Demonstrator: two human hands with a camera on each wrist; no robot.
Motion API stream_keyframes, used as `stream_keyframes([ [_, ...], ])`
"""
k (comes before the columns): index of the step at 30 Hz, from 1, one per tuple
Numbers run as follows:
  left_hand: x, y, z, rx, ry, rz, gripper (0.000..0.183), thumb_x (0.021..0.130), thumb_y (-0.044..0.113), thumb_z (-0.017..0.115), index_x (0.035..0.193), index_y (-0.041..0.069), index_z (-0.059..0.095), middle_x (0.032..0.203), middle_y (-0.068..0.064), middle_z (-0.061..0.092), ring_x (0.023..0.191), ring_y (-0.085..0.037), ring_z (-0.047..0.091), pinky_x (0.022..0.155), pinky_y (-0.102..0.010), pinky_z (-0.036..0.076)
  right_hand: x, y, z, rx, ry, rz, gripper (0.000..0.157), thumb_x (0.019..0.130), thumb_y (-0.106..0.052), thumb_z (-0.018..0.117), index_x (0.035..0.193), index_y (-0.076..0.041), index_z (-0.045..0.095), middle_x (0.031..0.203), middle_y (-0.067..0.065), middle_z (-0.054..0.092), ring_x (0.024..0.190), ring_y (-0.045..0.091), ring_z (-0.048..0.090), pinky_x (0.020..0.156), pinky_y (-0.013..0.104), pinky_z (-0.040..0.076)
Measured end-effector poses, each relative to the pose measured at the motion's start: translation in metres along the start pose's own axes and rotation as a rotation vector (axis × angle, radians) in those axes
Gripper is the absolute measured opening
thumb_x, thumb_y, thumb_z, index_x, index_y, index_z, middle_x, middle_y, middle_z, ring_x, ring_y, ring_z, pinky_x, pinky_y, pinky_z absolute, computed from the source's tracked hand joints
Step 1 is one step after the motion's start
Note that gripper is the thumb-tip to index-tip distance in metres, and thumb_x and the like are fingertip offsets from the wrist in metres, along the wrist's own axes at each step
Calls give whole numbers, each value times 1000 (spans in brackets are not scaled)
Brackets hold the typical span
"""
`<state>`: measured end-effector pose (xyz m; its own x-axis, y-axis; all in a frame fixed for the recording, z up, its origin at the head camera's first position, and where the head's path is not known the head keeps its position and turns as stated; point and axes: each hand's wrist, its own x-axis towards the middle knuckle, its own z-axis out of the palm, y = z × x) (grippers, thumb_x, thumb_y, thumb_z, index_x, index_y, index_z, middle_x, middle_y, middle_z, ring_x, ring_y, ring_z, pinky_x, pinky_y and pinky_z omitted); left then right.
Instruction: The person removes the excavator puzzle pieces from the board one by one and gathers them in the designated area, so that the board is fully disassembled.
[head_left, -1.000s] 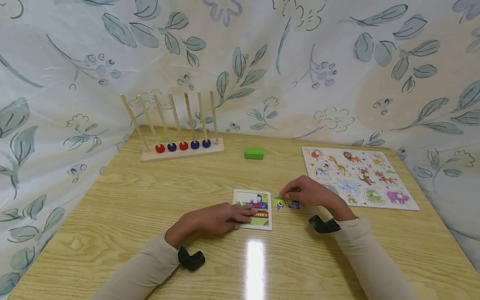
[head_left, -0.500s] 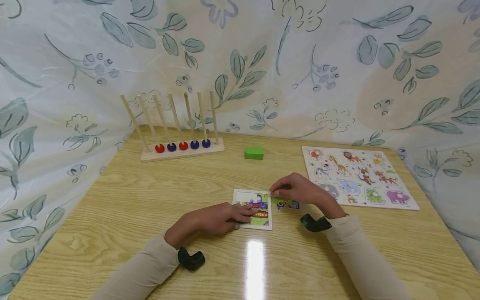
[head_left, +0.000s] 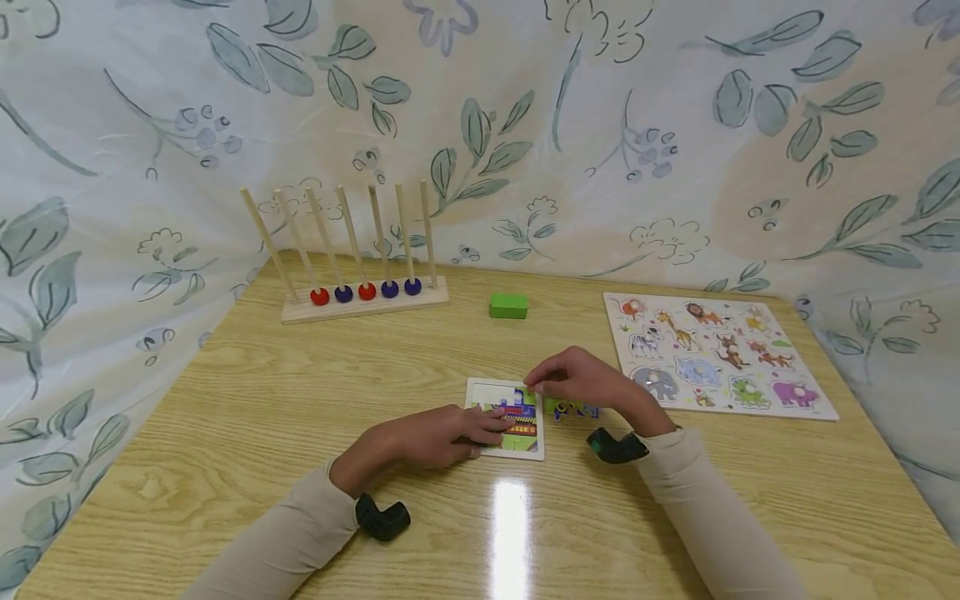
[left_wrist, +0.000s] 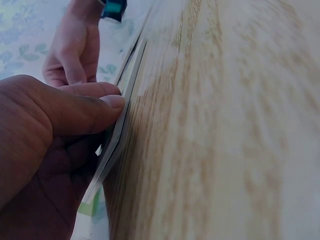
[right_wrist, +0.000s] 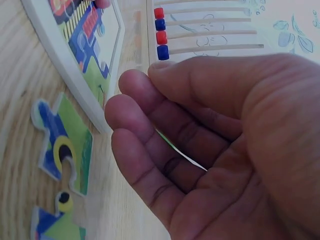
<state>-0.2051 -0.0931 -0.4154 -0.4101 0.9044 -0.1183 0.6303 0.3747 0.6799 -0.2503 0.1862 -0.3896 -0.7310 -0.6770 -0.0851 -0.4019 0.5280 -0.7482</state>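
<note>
A small train jigsaw puzzle in a white frame [head_left: 542,429] lies on the table. My left hand [head_left: 442,435] rests over its left part with extended fingers. In the left wrist view its thumb [left_wrist: 95,112] lies along the frame's edge. At the puzzle's upper right corner is my right hand [head_left: 581,379], fingers loosely bent. The right wrist view shows nothing between its thumb and fingertips. Loose jigsaw pieces in green and blue [right_wrist: 79,130] lie just right of the frame, partly below the right hand in the head view. The left hand hides part of the picture.
Behind, to the left, stands a wooden peg abacus [head_left: 360,310] with red and blue beads. A green block [head_left: 508,307] sits at the back middle. An animal peg puzzle board [head_left: 705,354] lies to the right. Patterned cloth [head_left: 480,125] hangs behind the table.
My right hand has moved left, from above the loose pieces to the puzzle's upper right corner. The left hand stays put.
</note>
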Motion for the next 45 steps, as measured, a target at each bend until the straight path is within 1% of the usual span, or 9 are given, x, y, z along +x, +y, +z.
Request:
stream_keyframes([
  [3,0,0,0,2,3,5,39,102,7,50,141,8,52,153,4,36,143,-18,24,115,-37,21,1,-2,2,7,-9,-2,21,95,-2,59,112,4,71,109,12,70,100,21,65,84,34,52],
  [8,0,0,1,3,2,10,39,102,7,50,141,7,52,153,2,36,143,-19,24,115,-37,21,3,-4,5,18,-21,-14,20,95,-2,59,112,3,71,110,12,70,102,23,65,85,35,53],
  [16,1,0,2,4,-1,12,40,102,6,50,142,7,51,153,2,36,143,-20,25,114,-37,22,7,-6,10,-11,-12,-17,22,97,-6,57,111,0,72,108,7,71,91,13,64,76,29,51],
  [21,1,-1,1,2,3,27,40,102,6,49,142,6,50,153,1,36,143,-20,25,114,-36,21,9,-7,12,-5,-4,12,24,100,-10,53,112,-1,72,107,5,71,85,12,62,75,30,48],
  [26,1,0,2,-4,1,20,40,102,6,50,141,6,51,153,1,37,142,-20,25,114,-36,21,10,-5,14,10,-7,43,25,101,-12,52,111,-3,73,106,4,71,91,12,63,79,31,48],
  [31,0,1,2,4,-1,6,40,102,6,50,141,6,51,153,1,37,143,-21,25,114,-37,21,9,-7,14,33,-23,49,25,100,-13,52,111,-3,73,106,4,71,95,14,64,82,33,49],
  [35,0,1,3,4,3,8,40,101,5,51,141,6,52,153,1,37,142,-21,25,114,-37,21,8,-7,16,39,-33,52,26,100,-13,52,112,-2,72,106,4,71,97,14,63,85,34,49],
  [42,1,1,4,4,8,7,39,101,6,50,141,6,52,152,0,38,142,-22,26,114,-38,22,9,-7,17,43,-37,55,27,100,-15,52,116,-3,70,106,2,70,90,14,62,76,30,48],
  [45,1,1,3,3,9,13,39,101,6,50,141,5,51,153,-1,37,142,-23,26,114,-38,22,9,-7,17,58,-42,49,27,100,-16,52,117,-3,68,107,3,70,89,15,61,75,30,48],
])
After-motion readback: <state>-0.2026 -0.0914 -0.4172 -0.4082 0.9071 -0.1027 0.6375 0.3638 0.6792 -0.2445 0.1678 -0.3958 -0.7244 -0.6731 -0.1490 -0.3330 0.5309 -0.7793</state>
